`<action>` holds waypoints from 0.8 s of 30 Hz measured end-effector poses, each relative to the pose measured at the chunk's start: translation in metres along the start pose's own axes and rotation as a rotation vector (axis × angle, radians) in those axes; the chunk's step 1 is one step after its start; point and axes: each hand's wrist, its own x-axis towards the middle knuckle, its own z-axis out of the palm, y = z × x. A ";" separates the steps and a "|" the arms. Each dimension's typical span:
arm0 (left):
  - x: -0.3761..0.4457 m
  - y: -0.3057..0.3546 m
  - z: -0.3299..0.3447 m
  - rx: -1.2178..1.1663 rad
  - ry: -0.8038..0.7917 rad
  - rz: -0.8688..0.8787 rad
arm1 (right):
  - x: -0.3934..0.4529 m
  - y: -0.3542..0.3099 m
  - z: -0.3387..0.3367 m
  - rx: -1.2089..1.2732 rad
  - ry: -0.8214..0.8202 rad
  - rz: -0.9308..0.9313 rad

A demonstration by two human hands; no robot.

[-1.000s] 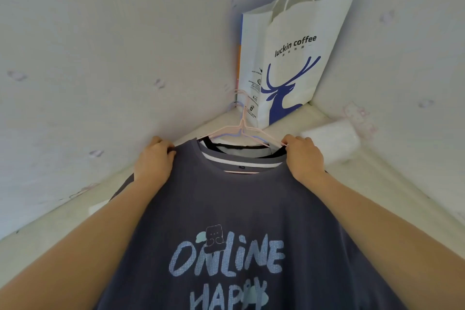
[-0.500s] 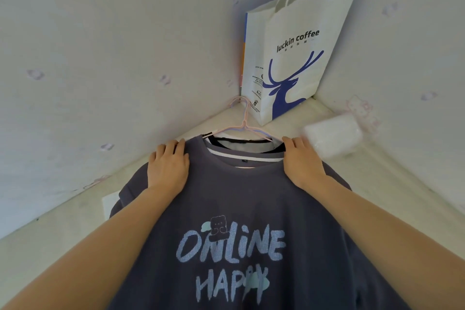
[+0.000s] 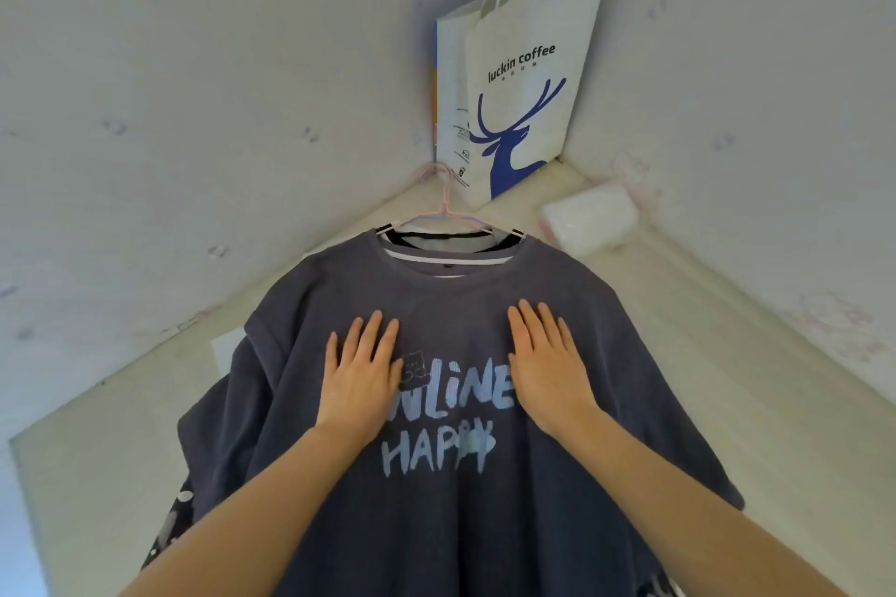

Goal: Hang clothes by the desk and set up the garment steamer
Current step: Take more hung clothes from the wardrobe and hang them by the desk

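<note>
The T-shirt (image 3: 485, 524) was dark grey-blue, with pale blue lettering reading "ONLINE HAPPY" across the chest and a small cartoon figure above the first word. It hung on a pink hanger (image 3: 443, 213) in front of a cream-coloured ledge (image 3: 727, 330), near the corner where two walls met. Inside its collar, the necklines of other garments showed: one black, one white-edged. A patterned dark fabric (image 3: 169, 528) showed below the shirt's left sleeve.

The left hand (image 3: 361, 378) lay flat on the chest of the shirt, palm down, fingers extended and slightly spread, covering the first letter of the print. The right hand (image 3: 548, 368) lay flat in the same manner at the end of the word "ONLINE". Both hands were open and gripped nothing; they sat apart, with the print between them. Both forearms reached up from the lower frame edge and covered parts of the shirt.

A white paper bag (image 3: 523, 87) marked "luckin coffee", with a blue deer, stood in the corner behind the hanger hook. A white tissue pack (image 3: 589, 218) lay on the ledge, right of the bag. The walls (image 3: 218, 112) carried faint pink motifs.
</note>
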 end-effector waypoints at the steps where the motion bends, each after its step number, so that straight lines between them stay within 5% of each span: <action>1: -0.014 0.004 0.003 0.026 -0.027 0.031 | -0.016 -0.006 0.004 -0.018 -0.010 -0.001; 24: -0.300 -0.017 0.060 0.023 -0.167 0.417 | -0.327 -0.176 0.101 0.036 0.124 0.430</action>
